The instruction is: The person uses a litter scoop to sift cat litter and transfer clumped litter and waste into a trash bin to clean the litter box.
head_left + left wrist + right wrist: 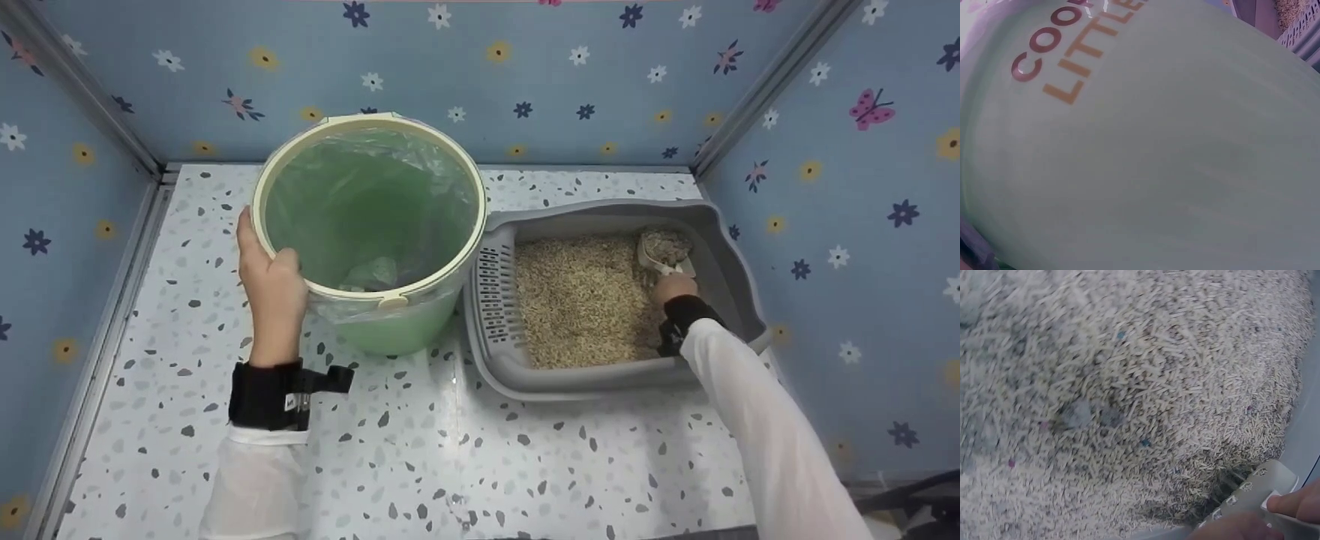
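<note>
My left hand (274, 289) grips the cream rim of a green trash bin (390, 334), which is lined with a clear plastic bag (330, 156). A small pale lump (379, 271) lies at the bin's bottom. Printed letters show on the bin's wall (1129, 169) in the left wrist view, where the hand is barely seen. My right hand (675, 287) holds a light-coloured litter scoop (1275, 478) at the right end of a grey litter box (562, 386). Darker, clumpy litter fills the scoop. Pale pellet litter (577, 300) covers the box floor.
The bin stands directly left of the litter box, on a white speckled surface (390, 465). Blue flowered panels (517, 82) rise at the back and both sides. A slotted ledge (495, 292) forms the box's left end. Dark objects (919, 502) sit at the lower right.
</note>
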`<state>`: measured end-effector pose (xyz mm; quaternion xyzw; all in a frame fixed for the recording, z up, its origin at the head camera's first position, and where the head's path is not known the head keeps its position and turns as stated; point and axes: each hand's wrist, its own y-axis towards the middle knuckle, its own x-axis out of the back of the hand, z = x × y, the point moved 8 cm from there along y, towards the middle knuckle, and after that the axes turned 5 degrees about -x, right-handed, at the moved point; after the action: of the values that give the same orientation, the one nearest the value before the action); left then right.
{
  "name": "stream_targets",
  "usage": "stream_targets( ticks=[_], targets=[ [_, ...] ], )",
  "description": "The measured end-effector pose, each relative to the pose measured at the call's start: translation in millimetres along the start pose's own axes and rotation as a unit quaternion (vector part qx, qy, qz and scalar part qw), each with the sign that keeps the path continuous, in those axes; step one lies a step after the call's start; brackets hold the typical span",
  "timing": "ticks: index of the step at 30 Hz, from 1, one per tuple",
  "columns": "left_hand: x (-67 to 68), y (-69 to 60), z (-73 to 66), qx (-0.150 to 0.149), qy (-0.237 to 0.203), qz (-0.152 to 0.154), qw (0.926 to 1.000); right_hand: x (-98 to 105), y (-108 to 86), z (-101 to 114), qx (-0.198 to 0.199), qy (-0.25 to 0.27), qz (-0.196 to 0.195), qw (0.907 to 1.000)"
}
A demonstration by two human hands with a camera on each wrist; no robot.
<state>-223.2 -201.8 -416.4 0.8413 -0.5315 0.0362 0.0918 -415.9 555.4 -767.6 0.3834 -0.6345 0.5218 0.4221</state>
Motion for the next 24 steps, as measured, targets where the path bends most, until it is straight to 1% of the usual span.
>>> stream_targets(
  ticks=[2, 5, 7, 9, 10, 11, 12, 14, 16, 17, 18, 19, 21, 22, 23, 24],
  targets=[
    [-0.2, 0.0, 0.3, 0.000, -0.003, 0.001, 1.0000, 25, -32.5, 19, 0.004, -0.019, 0.005, 0.9998],
    [-0.4, -0.4, 0.7, 0.000, -0.002, 0.002, 1.0000, 64, -78.1, 47, 0.028, -0.026, -0.032, 0.9988],
    [-0.3, -0.5, 1.4, 0.002, 0.001, 0.002, 1.0000, 88, -106.3, 64, 0.035, -0.029, -0.023, 0.9987],
    [0.4, -0.6, 1.8, 0.003, 0.004, 0.001, 1.0000, 107, -127.0, 78, 0.037, -0.026, -0.035, 0.9984],
    [0.7, -0.6, 1.9, 0.003, 0.004, 0.001, 1.0000, 113, -134.8, 83, 0.033, -0.024, -0.024, 0.9989],
    [1.1, -0.6, 2.0, 0.002, 0.003, 0.001, 1.0000, 115, -139.0, 86, 0.027, -0.024, -0.013, 0.9992],
    [1.3, -0.5, 2.1, 0.002, 0.004, 0.001, 1.0000, 115, -140.1, 86, 0.027, -0.026, -0.015, 0.9992],
    [1.4, -0.3, 1.9, -0.001, 0.002, 0.001, 1.0000, 110, -134.0, 80, 0.037, -0.025, -0.045, 0.9980],
    [1.1, 0.0, 1.9, -0.002, 0.001, 0.002, 1.0000, 100, -125.1, 70, 0.035, -0.024, -0.039, 0.9983],
    [0.9, 0.1, 1.8, -0.002, 0.001, 0.002, 1.0000, 95, -119.7, 65, 0.043, -0.027, -0.053, 0.9973],
    [0.8, 0.2, 2.0, -0.001, 0.001, 0.003, 1.0000, 90, -114.8, 59, 0.046, -0.029, -0.056, 0.9969],
    [0.6, 0.1, 1.9, 0.000, 0.001, 0.003, 1.0000, 87, -113.4, 55, 0.042, -0.018, -0.052, 0.9976],
    [1.0, -0.4, 2.4, 0.003, 0.003, 0.002, 1.0000, 92, -122.5, 59, 0.019, 0.006, -0.008, 0.9998],
    [1.0, -0.8, 2.3, 0.005, 0.002, 0.002, 1.0000, 96, -126.9, 61, 0.028, 0.012, -0.027, 0.9992],
    [1.1, -1.1, 2.1, 0.006, 0.002, 0.002, 1.0000, 105, -137.6, 68, 0.020, 0.027, -0.023, 0.9992],
    [1.0, -1.3, 2.0, 0.007, 0.001, 0.002, 1.0000, 116, -151.9, 77, 0.002, 0.043, -0.002, 0.9991]
  ],
)
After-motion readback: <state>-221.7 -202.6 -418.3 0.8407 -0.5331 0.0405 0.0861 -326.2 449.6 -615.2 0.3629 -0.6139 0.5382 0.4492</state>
